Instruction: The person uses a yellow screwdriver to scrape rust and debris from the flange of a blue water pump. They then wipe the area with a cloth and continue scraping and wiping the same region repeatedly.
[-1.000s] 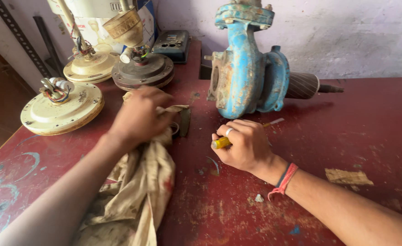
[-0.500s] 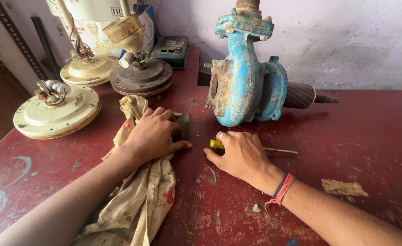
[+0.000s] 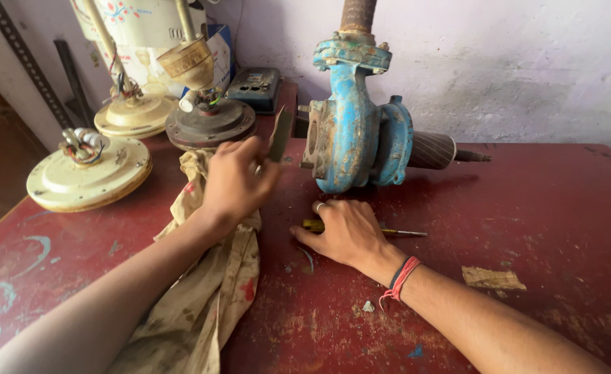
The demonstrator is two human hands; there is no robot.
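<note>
The left hand (image 3: 239, 181) was raised above the stained, crumpled beige rag (image 3: 208, 291), fingers closed on a thin, flat dark metal plate (image 3: 280, 133) held just before the blue cast-iron pump housing (image 3: 354, 131). The right hand (image 3: 343, 232) lay flat, palm down, on a yellow-handled screwdriver (image 3: 388, 232) on the worn red table (image 3: 527, 208); whether its fingers gripped the handle could not be determined. Cream fan motor housings (image 3: 87, 173) stood to the left.

We see a worn red table (image 3: 527, 208). On it stand a blue pump (image 3: 354, 131), three round fan motors (image 3: 87, 173), and a dark box (image 3: 253, 88) at the back. A dirty cloth (image 3: 208, 298), a screwdriver (image 3: 395, 232) and a cardboard scrap (image 3: 492, 278) lie flat.
</note>
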